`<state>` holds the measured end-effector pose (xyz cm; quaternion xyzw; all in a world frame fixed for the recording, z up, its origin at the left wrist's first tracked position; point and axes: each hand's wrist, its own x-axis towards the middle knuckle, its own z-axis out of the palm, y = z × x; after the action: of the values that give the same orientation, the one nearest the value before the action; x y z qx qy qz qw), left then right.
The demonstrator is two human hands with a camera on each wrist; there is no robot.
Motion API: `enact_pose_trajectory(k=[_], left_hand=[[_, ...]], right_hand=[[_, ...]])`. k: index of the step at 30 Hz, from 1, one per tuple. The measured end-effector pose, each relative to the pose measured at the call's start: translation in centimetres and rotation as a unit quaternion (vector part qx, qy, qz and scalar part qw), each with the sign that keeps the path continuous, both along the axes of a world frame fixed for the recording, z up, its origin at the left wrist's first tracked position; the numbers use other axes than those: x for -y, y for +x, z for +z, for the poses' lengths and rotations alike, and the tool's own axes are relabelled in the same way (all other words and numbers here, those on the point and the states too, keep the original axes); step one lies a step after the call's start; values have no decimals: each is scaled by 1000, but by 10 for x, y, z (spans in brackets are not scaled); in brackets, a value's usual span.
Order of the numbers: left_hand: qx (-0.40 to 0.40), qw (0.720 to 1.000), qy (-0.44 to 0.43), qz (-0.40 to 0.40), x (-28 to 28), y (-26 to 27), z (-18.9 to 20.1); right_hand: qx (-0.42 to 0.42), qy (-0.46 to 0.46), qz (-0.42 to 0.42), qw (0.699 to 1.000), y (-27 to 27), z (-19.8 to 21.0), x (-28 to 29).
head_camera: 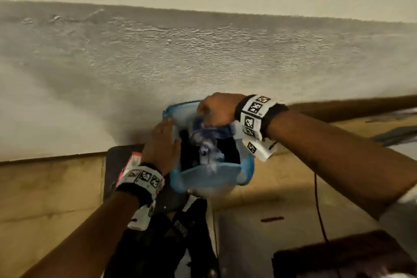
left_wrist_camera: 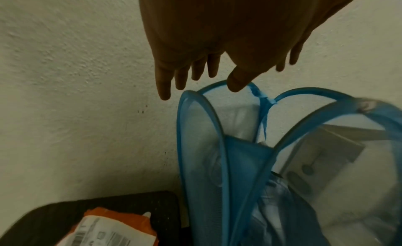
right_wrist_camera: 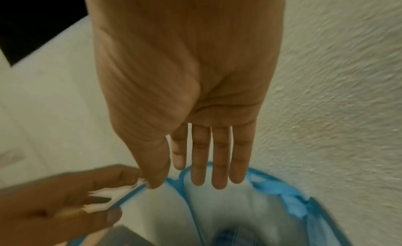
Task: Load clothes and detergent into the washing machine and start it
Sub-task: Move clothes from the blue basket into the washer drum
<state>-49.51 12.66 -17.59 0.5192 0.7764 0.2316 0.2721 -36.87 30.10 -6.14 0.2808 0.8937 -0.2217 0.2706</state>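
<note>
A blue mesh pop-up hamper (head_camera: 209,176) stands tilted against the white wall, with dark and purple-white clothes (head_camera: 208,149) bunched in its mouth. My left hand (head_camera: 164,140) is at the hamper's left rim (left_wrist_camera: 200,129); its thumb lies over the blue hoop and its fingers (left_wrist_camera: 164,93) run down the outside, pinching the mesh. Above the far rim, my right hand (head_camera: 216,108) hovers over the opening. In the right wrist view its fingers (right_wrist_camera: 219,172) are straight and hold nothing, just over the hamper (right_wrist_camera: 282,194). No washing machine is clearly in view.
A black stool or box (head_camera: 117,165) beside the hamper carries an orange-and-white packet (left_wrist_camera: 108,229). A dark garment with white lettering (head_camera: 182,228) hangs below the hamper. A red cable (head_camera: 318,210) runs across the beige tiled floor (head_camera: 45,198). A dark object (head_camera: 338,257) sits at lower right.
</note>
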Motion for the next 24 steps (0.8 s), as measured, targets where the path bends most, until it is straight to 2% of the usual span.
enact_pose_trajectory(k=[2,5,7,10,14,15,19,24], left_hand=[[-10,1000,-1,10,-5,3,-22],[-3,1000,-9,-4,-1,13,-42],[46,999,3,8,7,19,-47],[68,997,45,12,20,35,-37],[7,999,34,40,28,48,-31],[13,999,30,44,28,51,-31],[62,996,53,35,18,57,-30],[91,993,64,29,4,62,-35]], right_hand=[[49,-12,51,997,-23,-52,-3],[70,-58,66,994,-30,-127,-4],[82,-20,104,991,-26,-177,-3],[166,68,135,974,-3,-241,3],[205,95,52,973,25,-254,27],[214,108,47,970,29,-252,31],[209,124,62,968,37,-241,35],[171,136,111,970,33,-197,35]])
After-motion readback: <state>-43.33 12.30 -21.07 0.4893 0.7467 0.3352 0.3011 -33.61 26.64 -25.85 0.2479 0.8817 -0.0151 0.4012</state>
